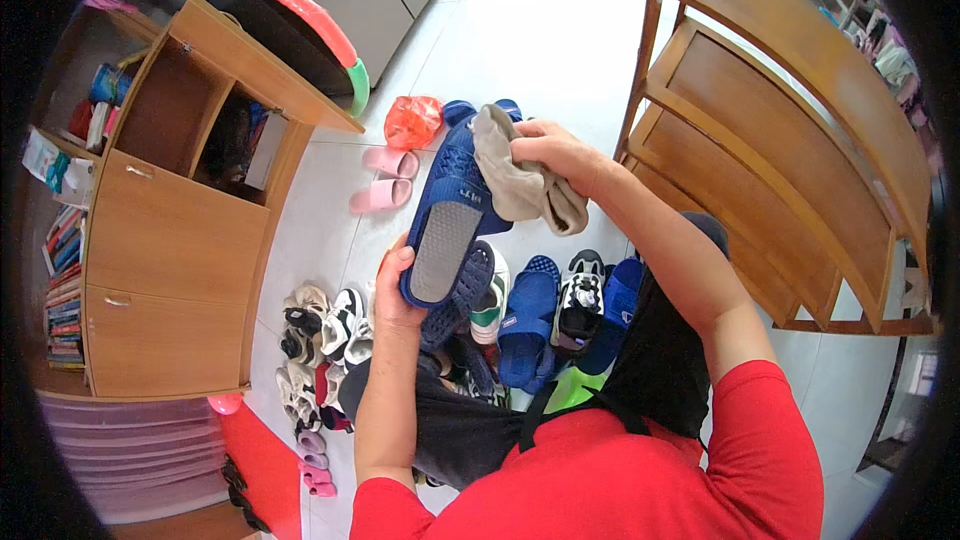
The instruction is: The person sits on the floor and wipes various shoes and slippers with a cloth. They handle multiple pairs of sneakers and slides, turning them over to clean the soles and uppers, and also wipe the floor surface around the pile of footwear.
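Observation:
A navy-blue slide slipper (450, 237) with a grey footbed is raised in front of me, its heel end toward me. My left hand (397, 292) is closed around the heel end at its left side. Over the toe end, my right hand (556, 154) grips a bunched beige cloth (512, 180), which lies against the slipper's upper and hangs down to the right. Below, near my legs, more blue slippers (527, 325), a black-and-white sneaker (581, 302) and a white-and-green shoe (490, 308) stand on the floor. The held slipper partly hides others behind it.
Pink slides (381, 194) and a red plastic bag (413, 122) lie ahead on the pale tiles. Several shoes (305, 325) line the left. A wooden cabinet (165, 250) stands at left, with a coloured hoop (305, 22) against it. Wooden panelled furniture (765, 140) is at right.

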{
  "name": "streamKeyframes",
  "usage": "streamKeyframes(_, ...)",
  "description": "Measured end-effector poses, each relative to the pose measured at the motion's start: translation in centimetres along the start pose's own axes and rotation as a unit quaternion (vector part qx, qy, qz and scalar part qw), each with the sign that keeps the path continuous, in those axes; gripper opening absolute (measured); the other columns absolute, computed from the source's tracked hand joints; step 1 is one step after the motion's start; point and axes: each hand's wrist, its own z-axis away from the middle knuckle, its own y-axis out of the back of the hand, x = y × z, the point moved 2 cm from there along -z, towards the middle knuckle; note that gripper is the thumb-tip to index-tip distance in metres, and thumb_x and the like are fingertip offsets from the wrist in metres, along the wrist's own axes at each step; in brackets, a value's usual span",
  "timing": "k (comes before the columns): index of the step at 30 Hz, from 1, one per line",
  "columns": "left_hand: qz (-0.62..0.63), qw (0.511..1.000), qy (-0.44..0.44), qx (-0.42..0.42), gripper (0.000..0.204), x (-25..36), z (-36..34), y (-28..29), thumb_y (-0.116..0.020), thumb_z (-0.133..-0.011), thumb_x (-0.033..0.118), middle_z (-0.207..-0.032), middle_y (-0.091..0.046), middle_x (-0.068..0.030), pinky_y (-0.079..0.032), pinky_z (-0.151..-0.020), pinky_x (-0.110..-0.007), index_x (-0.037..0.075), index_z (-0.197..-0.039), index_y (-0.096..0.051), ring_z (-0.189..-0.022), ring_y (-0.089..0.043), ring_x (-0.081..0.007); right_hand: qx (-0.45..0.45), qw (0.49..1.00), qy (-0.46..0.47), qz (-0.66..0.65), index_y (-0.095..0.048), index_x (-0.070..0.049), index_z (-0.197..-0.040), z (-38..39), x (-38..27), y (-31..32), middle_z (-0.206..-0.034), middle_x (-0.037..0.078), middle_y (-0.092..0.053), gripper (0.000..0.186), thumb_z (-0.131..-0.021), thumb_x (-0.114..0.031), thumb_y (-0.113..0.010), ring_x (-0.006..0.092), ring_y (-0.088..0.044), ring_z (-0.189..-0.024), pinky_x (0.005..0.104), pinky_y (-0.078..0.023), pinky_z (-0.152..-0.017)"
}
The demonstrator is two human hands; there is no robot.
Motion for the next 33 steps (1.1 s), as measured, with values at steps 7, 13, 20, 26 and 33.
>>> streamKeyframes(7, -0.350, 0.851, -0.267, 0.288, 0.023, 1.5, 1.0, -1.8, -0.057, -0.084, 0.005, -0.104, -0.061, -0.0085, -0.044, -0.085, -0.028, -0.001, -0.107, -0.059, -0.093, -0.057, -0.0135, 0.111, 0.990, 0.053, 0.065, -0.063, 0.002, -0.087, 0.9, -0.5, -2.8, -0.078, 0.005, -0.062, 0.027, -0.071, -0.018, -0.061, 0.0114, -0.057, -0.071, 0.0262, -0.047, -0.064)
streamKeyframes(13, 0.084, 0.992, -0.038, 0.088, 0.035, -1.3, -1.1, -3.4, -0.055, -0.090, 0.031, -0.107, -0.062, -0.0058, -0.048, -0.082, -0.033, 0.006, -0.115, -0.055, -0.093, -0.060, -0.0179, 0.078, 0.977, 0.119, 0.158, -0.063, 0.004, -0.087, 1.0, 0.5, -6.3, -0.073, 0.010, -0.062, 0.035, -0.066, -0.025, -0.063, 0.0162, -0.059, -0.070, 0.0292, -0.048, -0.066)
streamKeyframes(20, 0.211, 0.970, -0.013, 0.120, 0.042, -0.1, -2.2, -4.0, -0.047, -0.093, 0.033, -0.125, -0.055, -0.0104, -0.037, -0.101, -0.045, 0.006, -0.125, -0.049, -0.115, -0.051, -0.0266, 0.122, 0.937, 0.229, 0.235, -0.060, -0.001, -0.100, 0.8, 0.3, -5.3, -0.087, 0.010, -0.063, 0.037, -0.068, -0.021, -0.061, 0.0180, -0.060, -0.080, 0.0309, -0.049, -0.072)
streamKeyframes(26, 0.236, 0.967, -0.015, 0.093, 0.037, 0.1, -1.9, -2.1, -0.057, -0.086, 0.018, -0.116, -0.059, -0.0135, -0.043, -0.095, -0.044, 0.000, -0.118, -0.052, -0.105, -0.057, -0.0274, 0.256, 0.831, 0.332, 0.367, -0.062, -0.010, -0.105, 0.4, -1.9, -2.4, -0.104, 0.011, -0.058, 0.035, -0.072, -0.018, -0.062, 0.0256, -0.060, -0.091, 0.0354, -0.050, -0.077)
streamKeyframes(33, 0.147, 0.980, 0.028, 0.130, 0.024, -2.3, -1.8, -3.3, -0.059, -0.078, 0.004, -0.091, -0.065, -0.0089, -0.053, -0.074, -0.034, -0.002, -0.100, -0.059, -0.078, -0.065, -0.0198, 0.205, 0.698, 0.344, 0.593, -0.059, -0.016, -0.105, 0.8, 1.9, -5.5, -0.109, 0.009, -0.054, 0.037, -0.069, -0.014, -0.064, 0.0298, -0.055, -0.096, 0.0425, -0.051, -0.072)
